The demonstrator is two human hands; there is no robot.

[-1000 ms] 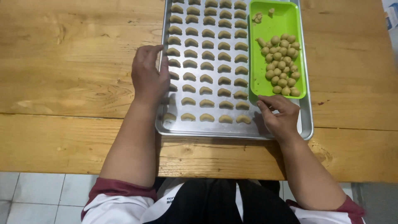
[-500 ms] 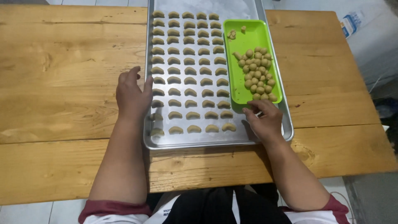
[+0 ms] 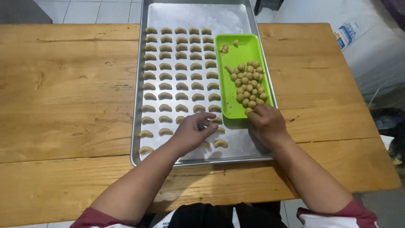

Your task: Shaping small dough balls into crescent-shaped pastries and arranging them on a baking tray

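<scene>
**Crescents on the tray, dough balls at the right hand**

We see a long metal baking tray (image 3: 143,126) lying on a wooden tabletop (image 3: 67,93), and both hands work at its near end. The left hand (image 3: 192,131) rests palm down on the tray's lowest rows, fingers loosely spread over the crescent-shaped dough pieces (image 3: 181,76); a few crescents lie just beside its fingertips, and whether it pinches one underneath we cannot tell. The right hand (image 3: 265,122) sits at the near edge of a green plastic tray (image 3: 236,50), its fingertips curled into the pile of small dough balls (image 3: 249,84) — it touches the nearest balls, though a firm grasp on any one is hidden from us.

Counting: one metal tray, one green tray set inside its right side. The crescents run in five columns, about ten rows visible, some fifty pieces, with several covered by the left hand. The balls number roughly twenty-five in a tight cluster, plus two stray bits (image 3: 224,48) at the green tray's far end.
</scene>
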